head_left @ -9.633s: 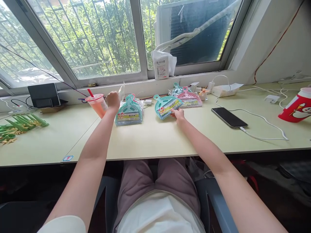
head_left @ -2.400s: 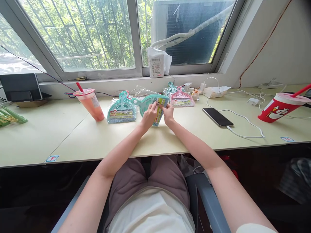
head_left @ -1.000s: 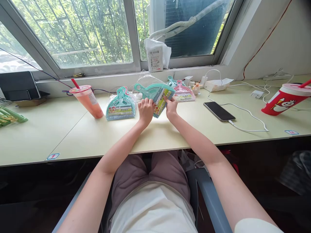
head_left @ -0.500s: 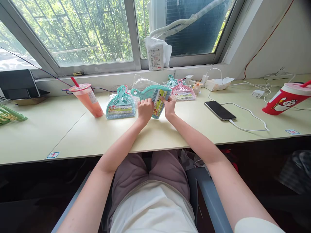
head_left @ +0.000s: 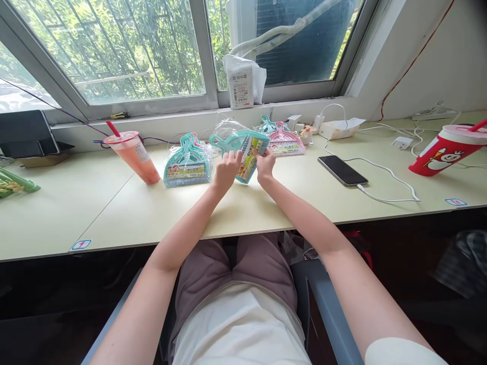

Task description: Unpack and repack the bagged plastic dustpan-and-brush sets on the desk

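A teal mini dustpan and brush set (head_left: 239,138) with a yellow-green label is held up tilted above the desk, its handle pointing left. My left hand (head_left: 225,171) is closed at its lower left edge, with the fingers near the label. At the right edge, my right hand (head_left: 266,165) grips the set, thumb on the front. Clear plastic film stands up behind the handle. Just left of my hands lies a wrapped teal dustpan set (head_left: 187,165) with a pink one partly hidden behind it. Behind my right hand is a pink dustpan set (head_left: 284,141), with a teal one (head_left: 268,124) beyond.
A pink drink cup (head_left: 133,157) with a red straw stands at left. To the right lie a phone (head_left: 342,170) on a white cable and a red cup (head_left: 443,152). A wrapped box (head_left: 241,88) sits on the sill. The desk's front edge (head_left: 247,234) runs below my forearms.
The view has shifted slightly. My left fingers have risen a little over the front of the set, while both hands stay at the dustpan and brush.
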`<state>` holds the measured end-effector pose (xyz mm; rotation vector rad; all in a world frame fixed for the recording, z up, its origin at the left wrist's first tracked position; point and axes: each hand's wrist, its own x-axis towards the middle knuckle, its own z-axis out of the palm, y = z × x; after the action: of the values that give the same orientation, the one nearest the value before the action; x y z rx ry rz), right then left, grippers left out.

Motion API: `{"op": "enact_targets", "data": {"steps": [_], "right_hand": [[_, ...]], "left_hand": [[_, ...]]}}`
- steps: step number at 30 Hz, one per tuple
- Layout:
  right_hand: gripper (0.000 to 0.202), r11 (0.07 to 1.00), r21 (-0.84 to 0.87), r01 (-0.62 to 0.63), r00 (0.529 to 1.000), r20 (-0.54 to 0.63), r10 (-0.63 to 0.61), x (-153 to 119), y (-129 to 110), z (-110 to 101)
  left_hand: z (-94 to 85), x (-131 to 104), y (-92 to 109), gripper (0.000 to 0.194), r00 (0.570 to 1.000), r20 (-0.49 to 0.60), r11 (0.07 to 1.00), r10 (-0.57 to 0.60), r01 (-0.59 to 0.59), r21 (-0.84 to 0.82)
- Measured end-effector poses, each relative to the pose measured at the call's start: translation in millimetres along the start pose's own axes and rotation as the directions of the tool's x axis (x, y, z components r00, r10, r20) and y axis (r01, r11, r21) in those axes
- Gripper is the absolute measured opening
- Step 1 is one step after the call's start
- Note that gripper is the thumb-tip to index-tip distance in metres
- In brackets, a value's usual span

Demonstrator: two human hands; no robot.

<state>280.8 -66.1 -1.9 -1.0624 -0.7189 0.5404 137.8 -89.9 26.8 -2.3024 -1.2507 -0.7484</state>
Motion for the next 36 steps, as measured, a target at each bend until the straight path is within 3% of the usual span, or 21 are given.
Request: {"op": "enact_targets", "data": {"steps": [12, 18, 22, 24, 25, 27, 29, 30, 31, 32, 34, 36], "right_hand": [[0.017, 0.996, 0.077, -0.036, 0.999, 0.005, 0.036, 8.9, 13.7, 1.3], [0.013, 0.967, 0.222, -0.123, 0.992, 0.0, 0.127, 9.0, 5.4, -1.5], [0.015, 0.953, 0.271, -0.137, 0.989, -0.009, 0.145, 7.6, -2.3, -3.6], [0.016, 0.939, 0.307, -0.157, 0.986, -0.002, 0.166, 6.6, -7.0, -4.6], [0.017, 0.929, 0.331, -0.166, 0.985, 0.007, 0.174, 5.9, -9.6, -5.2], [0.016, 0.908, 0.38, -0.177, 0.983, 0.027, 0.181, 4.2, -15.3, -6.5], [0.012, 0.891, 0.414, -0.187, 0.982, 0.043, 0.185, 2.0, -20.8, -7.5], [0.01, 0.885, 0.424, -0.192, 0.981, 0.049, 0.189, 0.9, -23.0, -7.8], [0.008, 0.882, 0.429, -0.196, 0.98, 0.052, 0.192, -0.2, -24.8, -7.9], [0.007, 0.881, 0.429, -0.199, 0.979, 0.054, 0.195, -1.1, -26.0, -7.7], [0.006, 0.886, 0.42, -0.197, 0.98, 0.055, 0.192, -2.4, -26.5, -6.8], [0.006, 0.897, 0.403, -0.182, 0.983, 0.059, 0.174, -2.5, -24.9, -5.7]], "left_hand": [[-6.3, -5.6, 13.5, 0.028, 0.993, 0.096, 0.996, 0.066, -0.06, -0.069], [-1.2, -7.3, 14.6, 0.054, 0.974, 0.106, 0.978, 0.202, -0.196, -0.066], [2.1, -8.1, 11.6, 0.05, 0.993, 0.026, 0.974, 0.117, -0.11, -0.2], [4.0, -6.6, 7.2, 0.043, 0.996, -0.085, 0.934, -0.012, -0.019, -0.356], [4.8, -5.2, 4.6, 0.043, 0.98, -0.157, 0.893, -0.124, 0.041, -0.449], [5.6, -0.9, -0.4, 0.062, 0.876, -0.267, 0.754, -0.402, 0.152, -0.639], [5.2, 4.2, -5.2, 0.087, 0.738, -0.254, 0.559, -0.624, 0.195, -0.806], [4.8, 6.8, -7.6, 0.095, 0.701, -0.202, 0.45, -0.684, 0.187, -0.873], [4.5, 9.1, -9.8, 0.099, 0.694, -0.129, 0.332, -0.708, 0.167, -0.928], [4.5, 11.1, -11.9, 0.101, 0.713, -0.042, 0.206, -0.7, 0.145, -0.968], [6.4, 14.3, -15.3, 0.099, 0.796, 0.127, -0.039, -0.592, 0.128, -0.991], [11.2, 16.2, -16.5, 0.093, 0.868, 0.228, -0.216, -0.441, 0.144, -0.966]]}}
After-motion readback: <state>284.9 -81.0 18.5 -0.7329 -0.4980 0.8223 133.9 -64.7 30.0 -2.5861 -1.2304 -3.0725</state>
